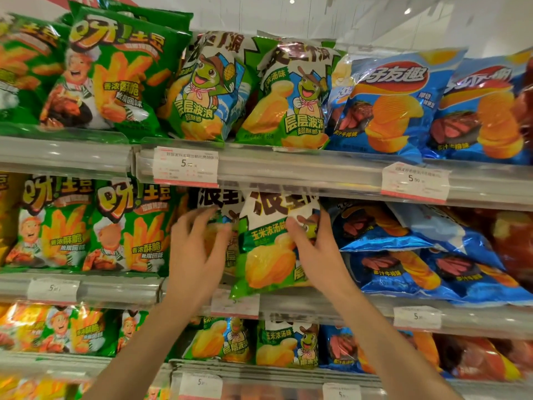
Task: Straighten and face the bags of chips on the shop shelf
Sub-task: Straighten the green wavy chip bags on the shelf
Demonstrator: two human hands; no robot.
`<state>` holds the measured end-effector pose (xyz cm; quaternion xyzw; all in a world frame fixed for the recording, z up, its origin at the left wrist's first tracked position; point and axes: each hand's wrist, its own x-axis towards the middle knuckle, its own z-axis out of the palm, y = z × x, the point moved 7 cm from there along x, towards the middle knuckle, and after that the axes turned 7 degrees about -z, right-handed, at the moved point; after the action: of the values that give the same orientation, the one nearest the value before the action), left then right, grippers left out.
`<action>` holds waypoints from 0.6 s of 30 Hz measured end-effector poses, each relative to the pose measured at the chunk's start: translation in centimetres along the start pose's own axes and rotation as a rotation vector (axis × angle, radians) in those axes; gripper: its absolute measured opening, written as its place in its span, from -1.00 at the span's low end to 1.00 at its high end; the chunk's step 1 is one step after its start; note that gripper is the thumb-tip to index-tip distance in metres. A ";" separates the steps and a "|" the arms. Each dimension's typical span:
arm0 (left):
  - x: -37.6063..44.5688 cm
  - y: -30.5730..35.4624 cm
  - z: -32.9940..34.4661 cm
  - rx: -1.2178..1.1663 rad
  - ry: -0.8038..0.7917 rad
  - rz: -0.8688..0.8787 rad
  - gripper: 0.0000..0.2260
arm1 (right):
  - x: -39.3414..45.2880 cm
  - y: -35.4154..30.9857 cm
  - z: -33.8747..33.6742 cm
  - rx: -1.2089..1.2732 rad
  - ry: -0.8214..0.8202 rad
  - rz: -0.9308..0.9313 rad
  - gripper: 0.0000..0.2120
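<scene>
Right hand (313, 249) is clamping the green corn-chip bag (268, 249) on the middle shelf (346, 308), turning its front outward; left hand (196, 249), fingers spread, is steadying the bag beside it (227, 255) (blue bags (432, 255) slumping just right w/ fronts tilted).

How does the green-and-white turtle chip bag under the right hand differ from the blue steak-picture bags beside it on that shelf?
The green-and-white turtle chip bag stands nearly upright and faces front; the blue steak-picture bags lie slumped and tilted. The right hand touches the green bag; nothing touches the blue ones. Both sit on the middle shelf.
</scene>
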<state>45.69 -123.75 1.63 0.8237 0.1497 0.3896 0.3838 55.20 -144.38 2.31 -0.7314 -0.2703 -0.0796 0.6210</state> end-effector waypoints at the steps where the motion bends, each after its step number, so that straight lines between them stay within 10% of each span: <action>1: 0.5 -0.5 0.2 0.063 0.018 0.015 -0.42 | 0.6 0.3 -0.3 -0.074 0.025 -0.012 -0.30; 8: 0.5 -3.4 3.3 0.263 -0.025 0.072 -0.35 | -1.4 0.2 0.8 -0.647 0.223 -0.303 -0.24; 18: 0.5 -3.9 3.6 0.240 -0.012 0.102 -0.36 | -0.7 2.4 1.2 -0.843 0.161 -0.245 -0.08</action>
<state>48.94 -122.71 -2.49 0.8726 0.1508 0.3831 0.2628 55.56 -143.61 -0.36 -0.8746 -0.2497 -0.3127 0.2738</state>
